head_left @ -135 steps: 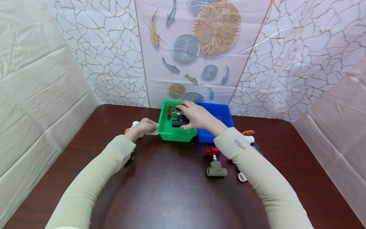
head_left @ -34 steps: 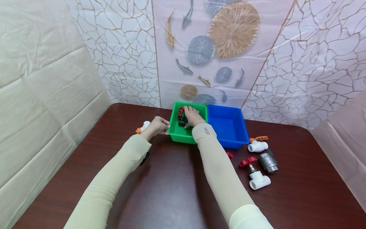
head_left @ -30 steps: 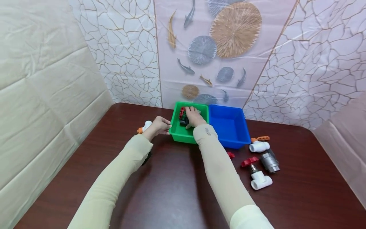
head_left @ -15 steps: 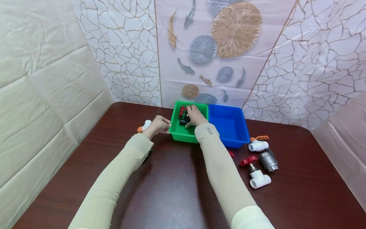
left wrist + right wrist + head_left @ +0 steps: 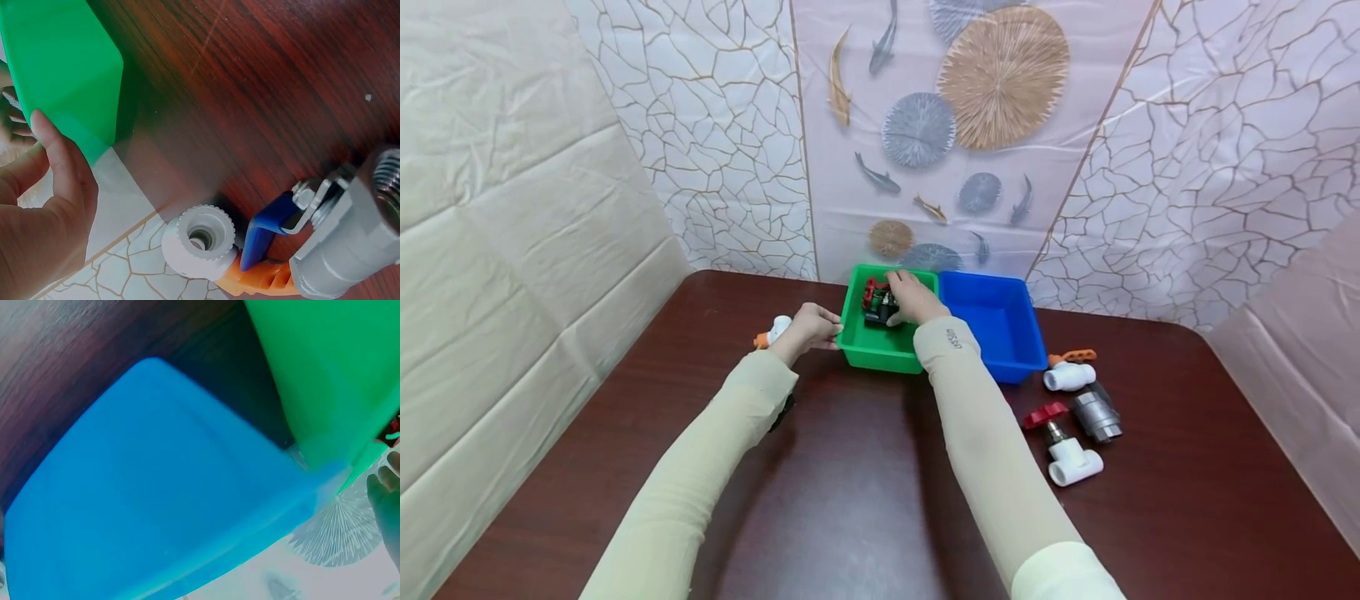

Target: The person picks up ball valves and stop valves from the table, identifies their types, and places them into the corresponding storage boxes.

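Note:
My left hand [image 5: 811, 329] pinches the left rim of a green bin [image 5: 883, 361] between thumb and fingers. In the left wrist view the thumb and fingers [image 5: 59, 147] meet at that rim. My right hand [image 5: 916, 300] is inside the same bin, thumb and fingers spread beside a black stop valve [image 5: 877, 318] lying on the bottom. A red handwheel [image 5: 869, 292] shows at that valve's far side, among valve parts that overlap. In the right wrist view only the fingertips of the right hand [image 5: 387, 487] appear, at the right edge.
A blue bin [image 5: 1000, 329] adjoins the green one. Right of it lie a white ball valve [image 5: 1070, 377], a metal fitting [image 5: 1097, 417] and a white tee valve [image 5: 1075, 462] with red handle. Left are a white-and-orange valve [image 5: 775, 331] and a blue-levered metal valve [image 5: 344, 244].
My right hand has lowered the black stop valve from above the green bin to its bottom, then drawn slightly right, exposing more of it. The left hand stays at the rim.

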